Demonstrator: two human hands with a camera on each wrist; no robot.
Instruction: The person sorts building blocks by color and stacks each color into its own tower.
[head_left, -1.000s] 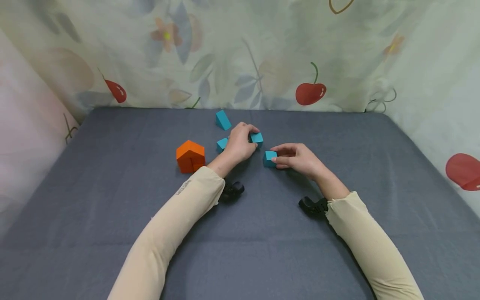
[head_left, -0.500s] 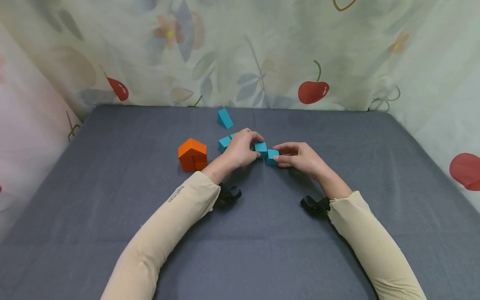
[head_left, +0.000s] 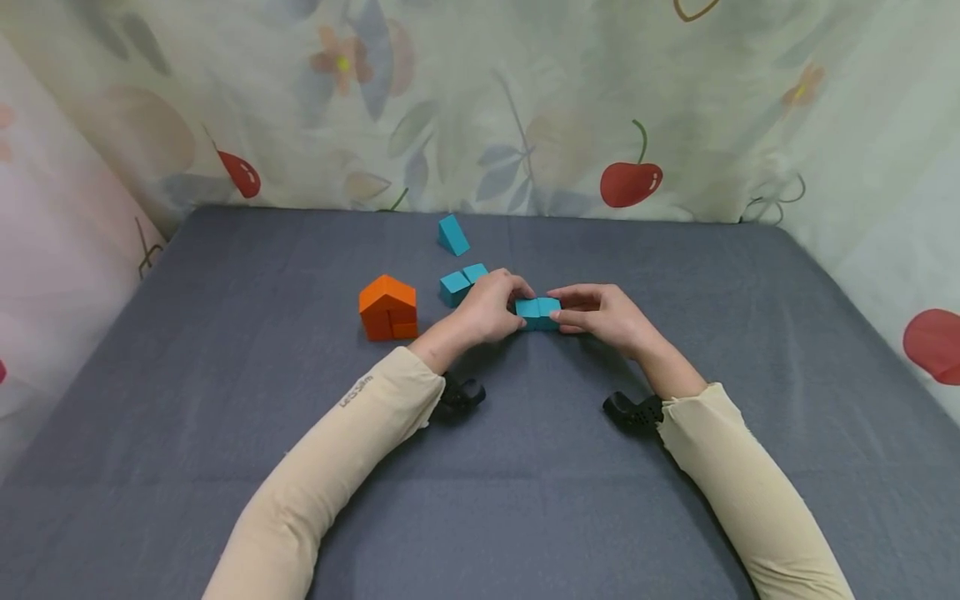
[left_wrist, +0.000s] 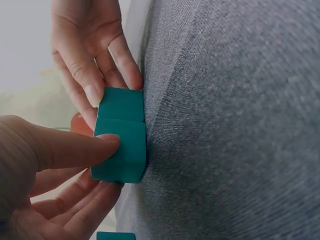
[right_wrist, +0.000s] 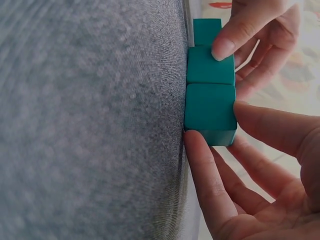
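Two teal-blue blocks stand side by side on the grey cloth, their faces touching. My left hand [head_left: 491, 310] pinches the left block [left_wrist: 125, 152], thumb on its near face and fingers behind. Thumb and fingertips of my right hand [head_left: 609, 318] hold the right block [right_wrist: 210, 107] at its outer end. In the head view both blocks sit between the two hands. Just behind my left hand are two more blue blocks [head_left: 454, 288], partly covered by it. Farther back lies a blue wedge-shaped block [head_left: 453, 236].
An orange house-shaped group of blocks [head_left: 387, 308] stands left of my left hand. The grey cloth [head_left: 525, 517] covers the table. A patterned curtain [head_left: 465, 100] hangs along the back and sides. Black wrist-camera mounts [head_left: 633, 412] sit under both wrists.
My left hand has brought its block toward me and slightly right, against the block in my right hand. The gap between them has closed. The right hand stays nearly still.
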